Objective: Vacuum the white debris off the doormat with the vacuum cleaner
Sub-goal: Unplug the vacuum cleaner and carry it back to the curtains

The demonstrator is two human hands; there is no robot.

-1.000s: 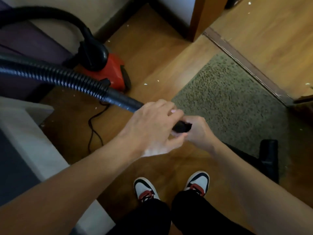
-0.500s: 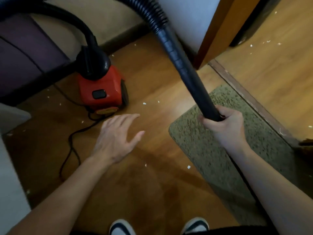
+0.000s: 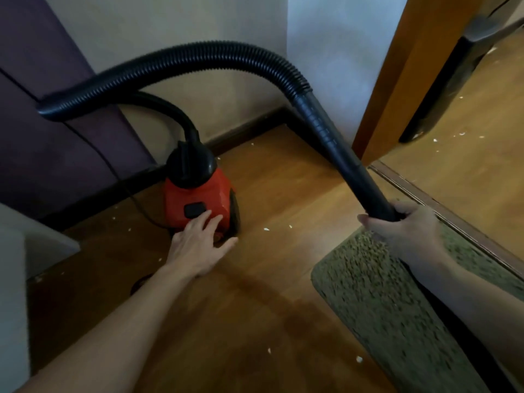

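Note:
A red vacuum cleaner [image 3: 207, 191] with a black top stands on the wooden floor by the wall. Its black ribbed hose [image 3: 198, 59] arches up and right into a rigid black tube [image 3: 351, 163]. My right hand [image 3: 408, 231] is shut on the tube's lower end, above the olive-green doormat [image 3: 377, 302]. My left hand [image 3: 198, 239] is open, fingers spread, with fingertips on the cleaner's front just below its black button [image 3: 195, 210]. White debris [image 3: 266, 229] lies on the floor beside the mat. The tube's nozzle end is hidden under my right arm.
A wooden door frame [image 3: 397, 89] and a floor threshold strip [image 3: 442, 205] border the mat on the right. A purple panel [image 3: 51, 131] and a white ledge [image 3: 34, 245] stand at the left. The black power cord [image 3: 122, 180] runs behind the cleaner.
My left hand let go of the tube and reached forward onto the red cleaner's front. My right hand kept the tube and the hose rose into a high arch. The view tilted up.

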